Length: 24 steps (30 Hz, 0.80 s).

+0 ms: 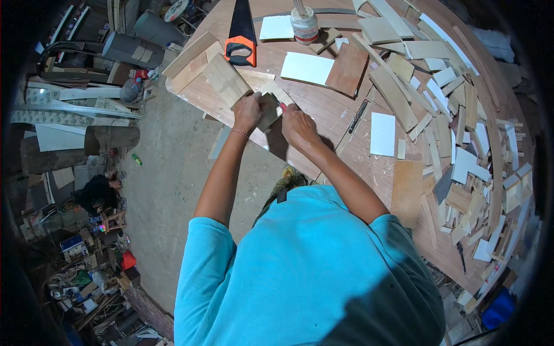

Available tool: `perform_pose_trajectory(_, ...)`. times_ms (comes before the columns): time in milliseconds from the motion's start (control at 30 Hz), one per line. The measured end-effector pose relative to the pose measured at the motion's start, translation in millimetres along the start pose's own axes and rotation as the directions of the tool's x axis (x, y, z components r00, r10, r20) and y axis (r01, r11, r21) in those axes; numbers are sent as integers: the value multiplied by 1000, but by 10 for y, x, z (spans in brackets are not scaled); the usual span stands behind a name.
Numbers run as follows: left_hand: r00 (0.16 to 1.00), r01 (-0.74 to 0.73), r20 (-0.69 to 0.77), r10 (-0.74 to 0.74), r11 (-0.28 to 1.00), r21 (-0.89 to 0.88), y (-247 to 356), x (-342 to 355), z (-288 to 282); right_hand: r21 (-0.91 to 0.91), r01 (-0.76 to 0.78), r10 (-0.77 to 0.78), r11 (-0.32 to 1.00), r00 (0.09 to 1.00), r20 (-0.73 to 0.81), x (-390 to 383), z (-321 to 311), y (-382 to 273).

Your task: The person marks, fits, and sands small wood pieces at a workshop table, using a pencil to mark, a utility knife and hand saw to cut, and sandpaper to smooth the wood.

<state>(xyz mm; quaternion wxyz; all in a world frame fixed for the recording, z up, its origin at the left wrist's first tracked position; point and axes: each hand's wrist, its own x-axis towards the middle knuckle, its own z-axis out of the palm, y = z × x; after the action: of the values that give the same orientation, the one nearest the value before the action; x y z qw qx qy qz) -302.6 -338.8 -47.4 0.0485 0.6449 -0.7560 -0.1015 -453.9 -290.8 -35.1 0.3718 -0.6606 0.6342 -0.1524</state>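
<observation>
Fingers of the right hand (300,128) curl around a slim red tool (283,106), its tip end largely hidden, at the near edge of a wooden worktop (369,170). Bent fingers of the left hand (248,111) meet the near corner of a pale board (225,79); whether they pinch it or the shaded wooden piece (269,112) just beside them cannot be told. That shaded piece sits between the two hands at the near edge, toward the worktop's left corner, where a long pale strip (187,55) lies at an angle. Toward the far edge rest an orange-handled saw (240,49) and a jar (304,27) holding sticks. Nearer, a white panel (309,68) touches a brown panel (347,68). Right of the right hand lie a slim black implement (358,116) and a smaller white rectangle (382,134), while heaped wood offcuts (392,97) crowd the worktop's curved right edge.
</observation>
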Motion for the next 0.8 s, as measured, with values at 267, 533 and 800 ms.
perform_pose_trajectory(267,996,-16,-86,15,1000,-12,-25,-24,76,-9,30,-31,999,999,-14,-20,-3,-7)
perform_pose_trajectory(533,994,-24,-104,22,999,-21,12,-31,73,-15,83,-84,996,989,-124,42,116,22)
perform_pose_trajectory(800,998,8,-61,-8,1000,11,47,-24,62,-18,74,-76,997,990,-116,15,122,27)
